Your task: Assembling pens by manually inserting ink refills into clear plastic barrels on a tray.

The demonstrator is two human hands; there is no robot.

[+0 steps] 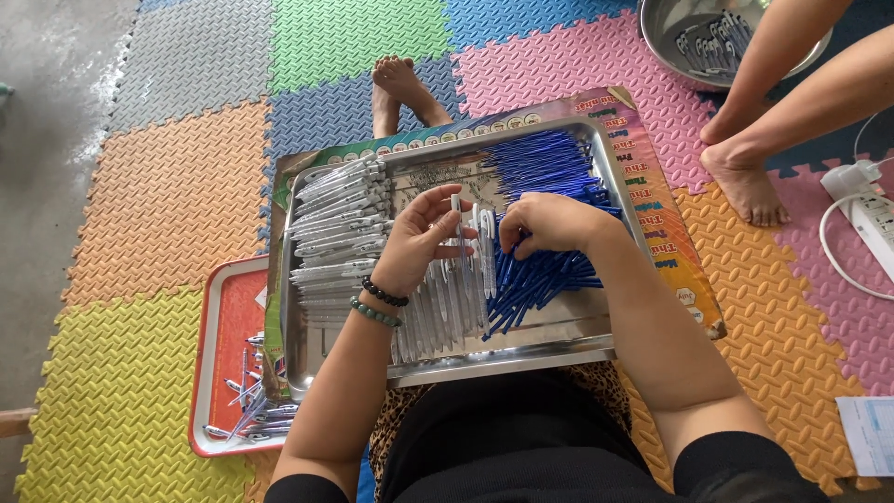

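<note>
A steel tray [596, 149] rests on my lap, holding several white pen barrels [340, 224] on the left and a heap of blue pen parts [545, 163] on the right. My left hand [419, 242], with two bead bracelets at the wrist, pinches one white pen barrel [456, 207] upright over the tray's middle. My right hand [549, 224] is closed over the blue parts, fingers curled on a blue piece next to the white barrel.
A red tray [216, 326] with several finished pens lies at my left. Another person's legs and feet [750, 182] stand at the right near a steel bowl [666, 33] of pens. A white power strip [871, 210] and paper sheet [868, 433] lie right. Coloured foam mats cover the floor.
</note>
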